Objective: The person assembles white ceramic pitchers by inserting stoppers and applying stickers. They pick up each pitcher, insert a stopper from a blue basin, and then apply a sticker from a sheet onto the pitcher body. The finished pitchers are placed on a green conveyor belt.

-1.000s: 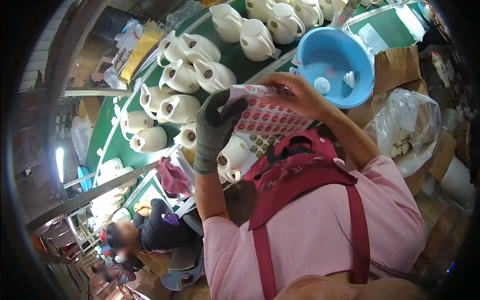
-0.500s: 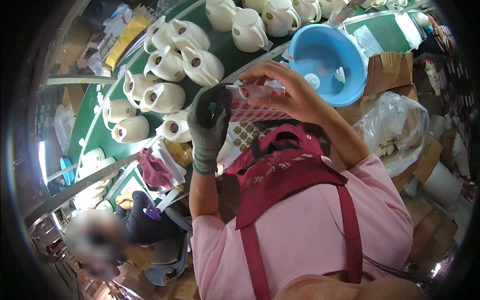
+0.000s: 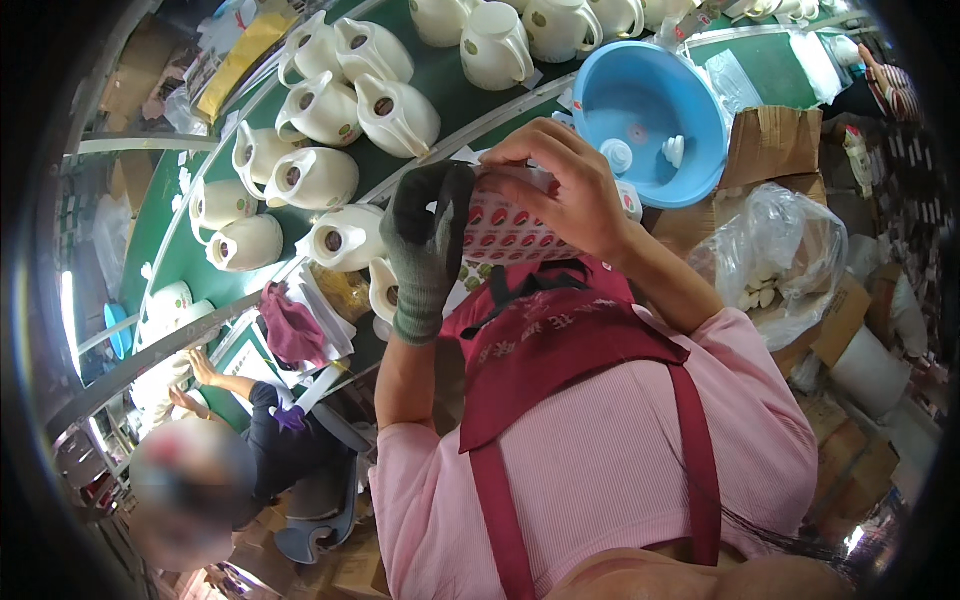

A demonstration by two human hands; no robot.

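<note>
My left hand (image 3: 432,220), in a grey-green knit glove, grips the left edge of a white sticker sheet (image 3: 510,228) printed with rows of small red round stickers. Bare and bent at the fingers, my right hand (image 3: 570,180) closes over the sheet's upper right part. Whether a single sticker is between its fingertips is too small to tell. Just below, a second sheet with green round stickers (image 3: 478,274) shows partly, mostly covered. Beyond my left hand, a cream jug (image 3: 345,238) lies with its dark opening showing. Another cream jug (image 3: 398,118) stands farther off.
Several more cream jugs (image 3: 497,47) crowd the green worktable (image 3: 455,105). A blue basin (image 3: 650,115) with white parts sits right of my hands, near a cardboard box (image 3: 775,150) and clear plastic bag (image 3: 780,250). A maroon cloth (image 3: 291,328) and a co-worker (image 3: 265,430) are at left.
The red sticker sheet has tilted, so more of its printed face shows. My right hand has shifted slightly over it. At left, the co-worker's hands now reach out toward the jugs.
</note>
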